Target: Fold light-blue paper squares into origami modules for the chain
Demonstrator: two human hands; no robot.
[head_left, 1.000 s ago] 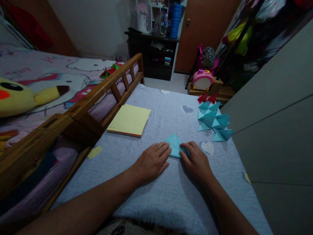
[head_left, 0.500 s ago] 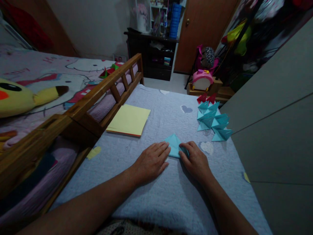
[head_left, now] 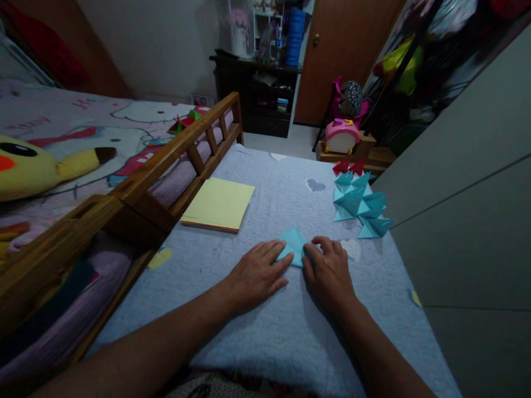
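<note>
A small folded piece of light blue paper (head_left: pixel 293 242) lies on the lilac bedspread (head_left: pixel 265 331) in front of me. My left hand (head_left: pixel 257 273) rests flat on the cover with its fingers stretched out, the fingertips touching the paper's left edge. My right hand (head_left: pixel 329 273) covers the paper's right side, fingers bent and pressing down on it. Part of the paper is hidden under both hands.
A stack of yellow paper sheets (head_left: pixel 219 203) lies to the left. Several folded blue and red paper pieces (head_left: pixel 359 202) sit at the right edge beside a grey cupboard wall (head_left: pixel 464 210). A wooden bed rail (head_left: pixel 174 160) runs along the left, with a yellow plush toy (head_left: pixel 29 166) behind it.
My right hand has slid a little to the left over the blue paper, covering more of it. My left hand has barely moved.
</note>
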